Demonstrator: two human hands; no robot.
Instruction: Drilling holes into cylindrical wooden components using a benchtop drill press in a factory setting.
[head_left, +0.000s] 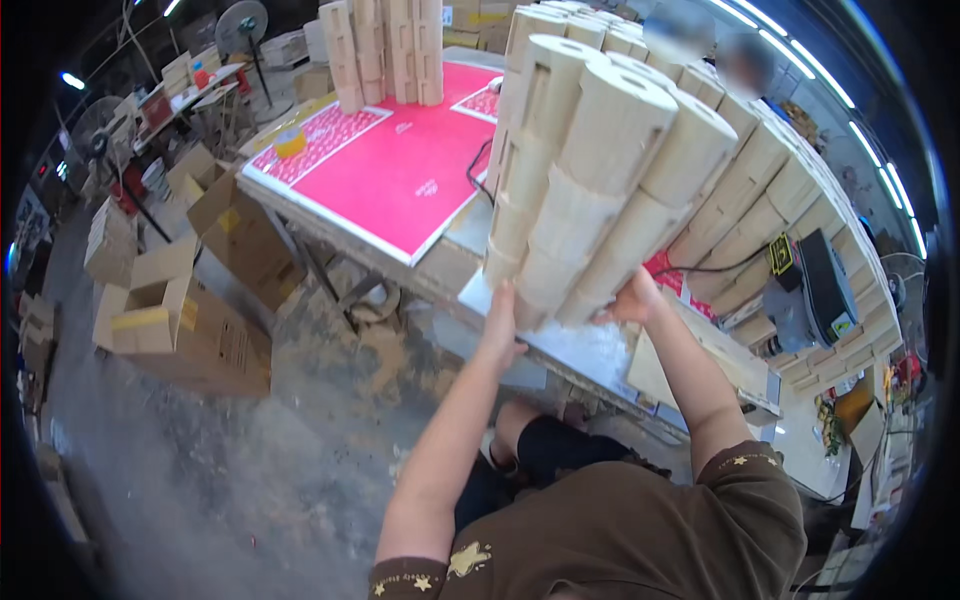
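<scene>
Both my hands are at the foot of a tall cluster of pale cream cylinders (600, 170), stacked end on end in columns with holes in their tops. They look wooden, but I cannot be sure. My left hand (502, 325) presses on the cluster's lower left side, fingers partly hidden behind it. At the lower right, my right hand (635, 300) curls round the base. The columns lean slightly and stand over the near edge of the workbench (600, 352). Whether their bottoms touch the bench cannot be made out.
More stacked columns (770, 180) fill the right. A pink printed sheet (390, 170) lies on the bench, with a yellow tape roll (290, 143) and other columns (390, 55). A black-and-grey device (815, 295) with a cable stands right. Open cardboard boxes (200, 330) sit on the floor.
</scene>
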